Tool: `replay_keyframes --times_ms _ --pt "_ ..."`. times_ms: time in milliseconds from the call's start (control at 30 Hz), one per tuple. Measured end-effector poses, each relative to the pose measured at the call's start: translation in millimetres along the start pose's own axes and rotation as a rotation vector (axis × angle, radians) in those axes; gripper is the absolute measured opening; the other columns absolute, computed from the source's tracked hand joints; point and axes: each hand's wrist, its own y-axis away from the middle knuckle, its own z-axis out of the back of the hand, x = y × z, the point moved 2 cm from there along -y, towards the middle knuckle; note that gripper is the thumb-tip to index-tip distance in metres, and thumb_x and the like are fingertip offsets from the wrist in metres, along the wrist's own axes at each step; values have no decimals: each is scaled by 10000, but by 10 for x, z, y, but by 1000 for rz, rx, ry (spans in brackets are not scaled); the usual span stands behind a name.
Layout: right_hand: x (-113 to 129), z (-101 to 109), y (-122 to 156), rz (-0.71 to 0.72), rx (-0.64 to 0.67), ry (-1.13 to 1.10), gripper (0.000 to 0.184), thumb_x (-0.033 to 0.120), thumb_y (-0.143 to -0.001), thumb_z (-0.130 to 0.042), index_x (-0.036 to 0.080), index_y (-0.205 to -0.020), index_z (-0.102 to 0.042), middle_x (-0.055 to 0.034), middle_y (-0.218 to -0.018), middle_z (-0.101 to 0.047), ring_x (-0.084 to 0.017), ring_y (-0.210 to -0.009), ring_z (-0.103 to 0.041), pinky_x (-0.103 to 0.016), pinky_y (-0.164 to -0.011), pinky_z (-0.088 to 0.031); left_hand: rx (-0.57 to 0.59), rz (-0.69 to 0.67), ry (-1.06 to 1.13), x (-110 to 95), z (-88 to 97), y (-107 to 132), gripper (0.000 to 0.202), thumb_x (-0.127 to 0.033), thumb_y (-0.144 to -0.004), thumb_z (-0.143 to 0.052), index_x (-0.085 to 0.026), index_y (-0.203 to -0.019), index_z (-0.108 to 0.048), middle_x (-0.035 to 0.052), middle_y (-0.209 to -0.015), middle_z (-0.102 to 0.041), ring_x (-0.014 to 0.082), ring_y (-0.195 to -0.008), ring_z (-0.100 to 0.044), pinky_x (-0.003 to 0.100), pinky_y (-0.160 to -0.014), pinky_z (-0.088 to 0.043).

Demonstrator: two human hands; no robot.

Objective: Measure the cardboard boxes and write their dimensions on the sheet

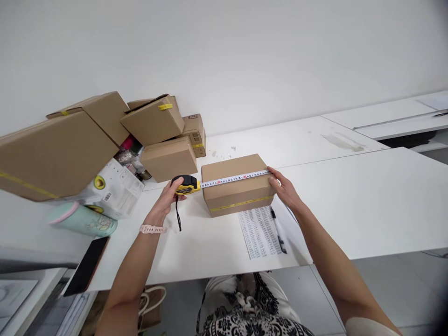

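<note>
A closed cardboard box [238, 193] with a strip of yellow tape sits on the white table [367, 205] in front of me. My left hand [170, 195] grips a yellow and black tape measure [186, 185] at the box's left edge. Its white blade [234, 179] runs across the top of the box. My right hand [284, 186] pinches the blade's end against the box's right edge. A black wrist strap hangs from the tape measure onto the table.
A printed sheet [259, 232] and a black pen [278, 229] lie just before the box. Several cardboard boxes [154, 121] are stacked at the left, with a white package [115, 189], a mint bottle [84, 220] and a dark phone [87, 263].
</note>
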Motion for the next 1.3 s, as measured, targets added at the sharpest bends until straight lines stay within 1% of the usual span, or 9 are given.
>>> replay_keyframes --times_ms 100,233,367,500,633,800,933,1033,1300 --pt "57 16 18 24 -61 53 538 496 -942 -514 285 -1432 -586 -86 -1440 -620 -316 -1351 -536 -557 -1143 -408 -42 -24 33 -46 -25 97 633 -606 -619 -840 -146 -1022 -679 126 -1018 -731 268 -924 -699 332 -667 -590" --pt "332 149 -75 154 -266 -27 494 543 -940 -536 248 -1317 -658 -114 -1318 -695 -301 -1233 -623 -536 -1090 -463 -22 -90 130 -104 -64 446 589 -554 -633 -875 -168 -1009 -639 89 -1056 -709 262 -957 -699 387 -799 -597" --pt "712 269 -393 277 -353 -206 453 513 -950 -542 243 -1301 -636 -109 -1266 -707 -270 -1179 -649 -477 -1048 -499 234 -3 205 37 -213 1008 659 -512 -602 -911 -175 -1116 -673 110 -1100 -716 271 -878 -714 435 -866 -577" --pt "941 70 -705 228 -84 -305 349 349 -943 -517 207 -1228 -659 -101 -1187 -720 -252 -1138 -643 -467 -1052 -483 624 297 318 404 -534 1637 621 -543 -695 -837 -175 -1178 -705 130 -1043 -717 295 -837 -719 465 -849 -568" --pt "1013 -350 -838 110 232 -265 318 255 -933 -481 198 -1176 -678 -94 -1160 -731 -232 -1092 -639 -443 -1038 -471 760 448 515 624 -856 2021 637 -462 -712 -821 -190 -1263 -655 110 -999 -705 273 -821 -724 437 -828 -553" --pt "1009 -799 -1050 87 392 -82 240 197 -901 -515 193 -1037 -712 -87 -1093 -746 -221 -987 -634 -386 -936 -487 641 427 508 526 -1150 2071 631 -413 -664 -876 -188 -1211 -658 117 -1051 -697 277 -952 -692 390 -859 -511" --pt "927 -1000 -1243 102 336 -67 202 221 -872 -549 185 -987 -712 -87 -1067 -735 -207 -936 -632 -353 -866 -482 512 404 492 373 -1354 2003 588 -455 -648 -889 -177 -1117 -669 132 -1095 -679 277 -992 -664 389 -867 -508" --pt "884 -1012 -1283 109 234 -43 168 294 -835 -630 191 -951 -695 -79 -1062 -725 -192 -921 -631 -334 -857 -476 499 367 514 262 -1480 1977 582 -451 -654 -892 -199 -1123 -654 132 -1122 -666 286 -1047 -644 397 -887 -511" --pt "853 -944 -1232 30 162 94 289 392 -845 -616 244 -618 -515 -13 -654 -545 -179 -665 -475 -327 -639 -407 540 397 509 107 -1634 1976 577 -465 -682 -882 -207 -1142 -647 115 -1146 -637 239 -975 -646 374 -823 -533"
